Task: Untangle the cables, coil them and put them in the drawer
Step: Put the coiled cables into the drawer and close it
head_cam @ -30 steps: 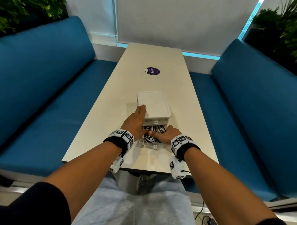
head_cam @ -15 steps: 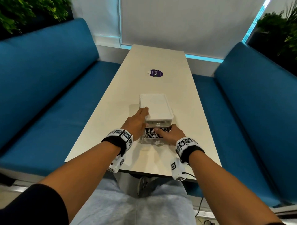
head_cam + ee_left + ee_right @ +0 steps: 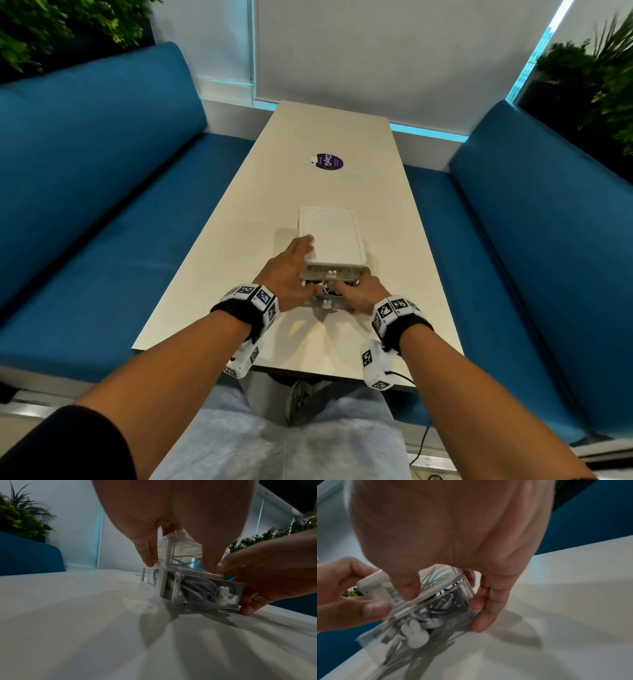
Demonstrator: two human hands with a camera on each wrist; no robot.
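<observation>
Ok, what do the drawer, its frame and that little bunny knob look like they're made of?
Drawer: looks like clear, glossy hard plastic, since the cables show straight through its walls.
Frame: opaque white plastic by the look, with a smooth, slightly matte top and moulded rounded corners.
Bunny knob: solid white and smooth, probably plastic; whether hard or rubbery I can't tell.

Long pale table (image 3: 329, 144), blue benches (image 3: 102, 171) either side, plants (image 3: 596, 78), white blind (image 3: 394, 58)
</observation>
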